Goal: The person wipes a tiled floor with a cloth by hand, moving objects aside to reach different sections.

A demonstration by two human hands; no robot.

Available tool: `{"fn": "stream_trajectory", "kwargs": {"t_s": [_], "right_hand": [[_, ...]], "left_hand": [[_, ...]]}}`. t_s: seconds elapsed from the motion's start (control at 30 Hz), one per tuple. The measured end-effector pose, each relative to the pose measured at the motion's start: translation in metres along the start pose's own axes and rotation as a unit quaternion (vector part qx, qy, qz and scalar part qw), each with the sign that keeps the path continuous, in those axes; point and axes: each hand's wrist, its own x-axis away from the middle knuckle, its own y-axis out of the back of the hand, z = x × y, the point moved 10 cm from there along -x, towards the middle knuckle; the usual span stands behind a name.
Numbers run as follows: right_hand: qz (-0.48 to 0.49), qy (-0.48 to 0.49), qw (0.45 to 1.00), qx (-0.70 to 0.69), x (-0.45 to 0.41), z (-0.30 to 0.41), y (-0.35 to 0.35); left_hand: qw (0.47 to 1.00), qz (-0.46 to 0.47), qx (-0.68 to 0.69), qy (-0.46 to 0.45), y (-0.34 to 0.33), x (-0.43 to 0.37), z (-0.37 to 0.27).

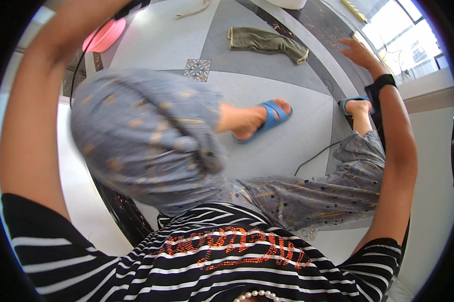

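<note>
Fingers spread and holding nothing, my right hand (357, 53) reaches up at the upper right, near the window side, with a black band (386, 80) around its wrist. My left arm rises along the left side, and its hand is beyond the top edge. A black object (130, 8), partly cut off, is beside that forearm; I cannot tell what it is. A thin black cord (76, 71) hangs near it. An olive-green cloth tube with pale edges (266, 40) lies on the tiled floor, left of my right hand.
My patterned trouser legs and blue sandals (274, 116) occupy the middle and right. A pink plastic basin (105, 36) stands at the upper left. A twisted pale strip (192, 10) and a dark cable (317, 156) lie on the floor. Wires (393, 56) run by the window.
</note>
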Motion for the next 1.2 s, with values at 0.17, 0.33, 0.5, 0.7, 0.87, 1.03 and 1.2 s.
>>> {"fn": "stream_trajectory", "kwargs": {"t_s": [0.17,0.33,0.5,0.7,0.87,1.03,1.2], "right_hand": [[-0.031,0.142,0.989,0.011,-0.035,0.12,0.016],[0.046,0.135,0.989,0.03,-0.031,0.111,-0.025],[0.153,0.088,0.983,0.047,-0.079,0.197,-0.042],[0.086,0.268,0.96,-0.001,-0.18,0.3,-0.075],[0.153,0.295,0.941,0.058,-0.213,0.414,-0.159],[0.144,0.329,0.93,0.072,-0.211,0.442,-0.197],[0.111,0.35,0.93,-0.008,-0.211,0.43,-0.172]], "left_hand": [[0.996,0.011,0.023,0.084,-0.117,0.081,0.053],[0.951,0.018,0.117,0.284,-0.267,0.139,0.045],[0.855,-0.047,0.217,0.468,-0.358,0.239,0.085],[0.81,-0.066,0.205,0.545,-0.401,0.26,0.073],[0.671,0.038,0.281,0.685,-0.46,0.335,0.045],[0.702,-0.035,0.197,0.684,-0.455,0.358,0.038],[0.739,-0.087,0.136,0.653,-0.453,0.349,0.044]]}}
